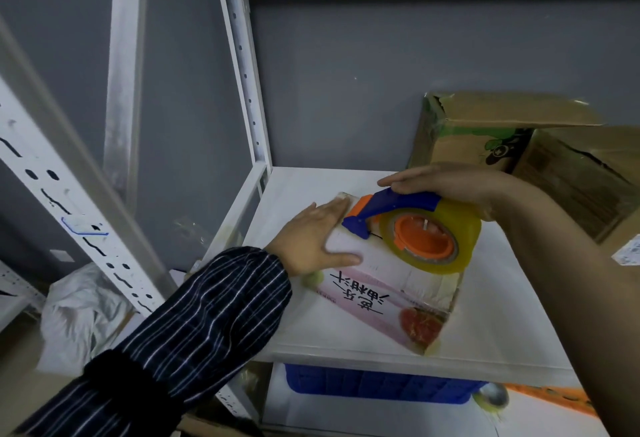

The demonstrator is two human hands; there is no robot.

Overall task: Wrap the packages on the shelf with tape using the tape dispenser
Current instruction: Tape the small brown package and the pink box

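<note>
Closest to me is my left hand [311,239]. Its fingers are flat and spread, and it presses on the left end of the pink and white package [377,284]. It is not grabbing anything. The package lies on the white shelf [346,343], near the front edge.

On top of the package sits the tape dispenser [408,210], blue and orange, with its fat yellow roll of tape [460,246]. The blue nose points down at the top of the package, close to my left fingertips. My right hand [446,182] is wrapped over the blue handle and holds it tight.

I think I am laying a strip along the top. To do it well, I should push down hard with my flat hand so the package does not slide. I should keep the nose low on the card and pull in one straight, slow line. I should keep my left fingers out of the way of the cutter.

Behind my right hand, brown boxes [485,132] stand at the back.
</note>
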